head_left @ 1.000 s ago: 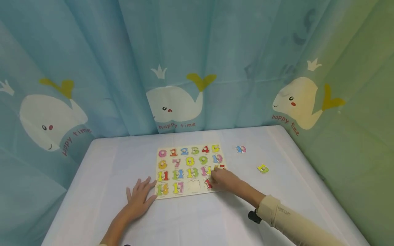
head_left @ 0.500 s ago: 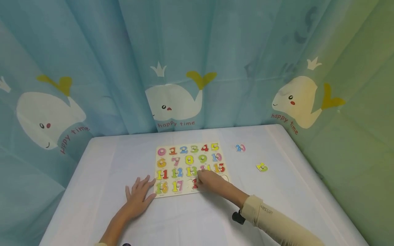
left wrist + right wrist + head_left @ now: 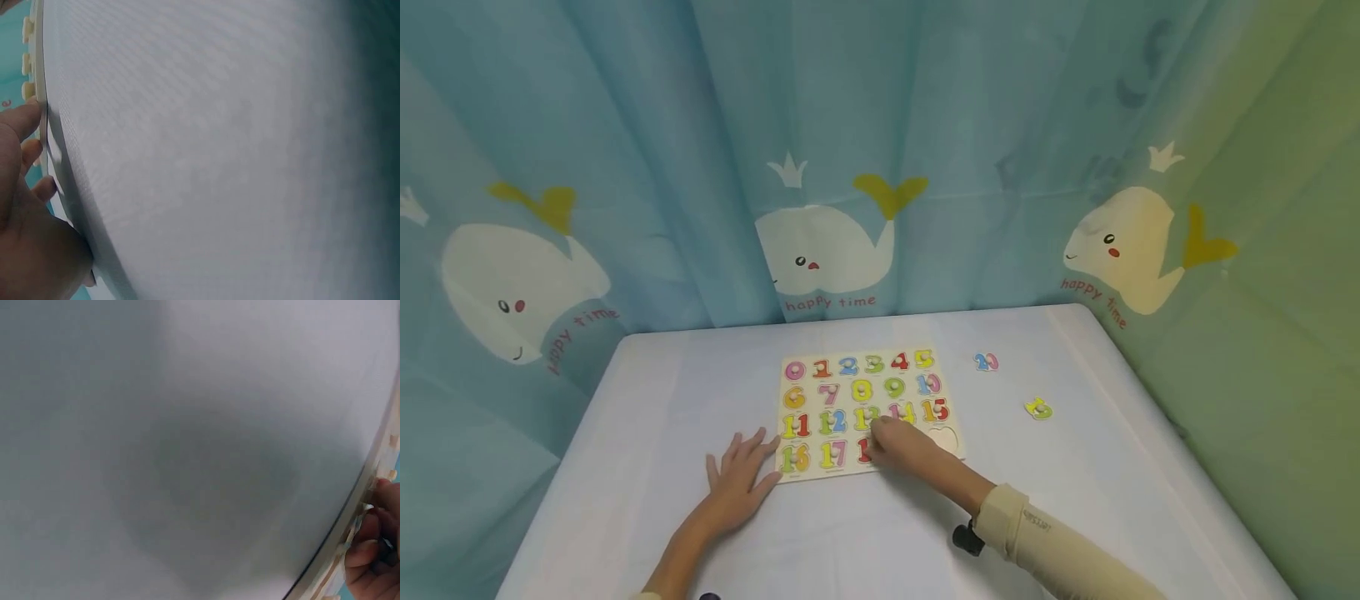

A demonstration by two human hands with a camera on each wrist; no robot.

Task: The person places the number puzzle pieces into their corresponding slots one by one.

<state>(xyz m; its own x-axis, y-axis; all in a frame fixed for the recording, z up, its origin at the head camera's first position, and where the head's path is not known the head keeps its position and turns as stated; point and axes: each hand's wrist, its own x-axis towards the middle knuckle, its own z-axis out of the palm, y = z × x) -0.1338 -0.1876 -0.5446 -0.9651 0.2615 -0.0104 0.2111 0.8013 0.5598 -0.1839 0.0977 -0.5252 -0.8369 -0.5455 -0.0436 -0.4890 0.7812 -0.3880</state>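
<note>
A pale wooden number-puzzle board (image 3: 852, 455) lies on the table, with knobbed number pieces set in most of its recesses. My right hand (image 3: 910, 450) pinches a red number piece (image 3: 863, 451) over the bottom row, just right of the 17; the fingers hide much of it. In the right wrist view the curled fingers of that hand (image 3: 374, 550) are at the board's edge. My left hand (image 3: 739, 485) rests with spread fingers on the table, fingertips touching the board's left edge. The left wrist view shows its thumb and fingers (image 3: 22, 119) against that edge.
A blue and pink 20 piece (image 3: 987, 362) lies right of the board. Nearer the table's right side is a yellow-green number piece (image 3: 1039, 408). One bare recess (image 3: 945, 440) shows at the board's lower right. A blue whale-print curtain (image 3: 722, 167) hangs behind the white table (image 3: 835, 542).
My right hand has moved left along the bottom row with the red piece, from the last recess to the one beside the 17. My left hand has stayed in place.
</note>
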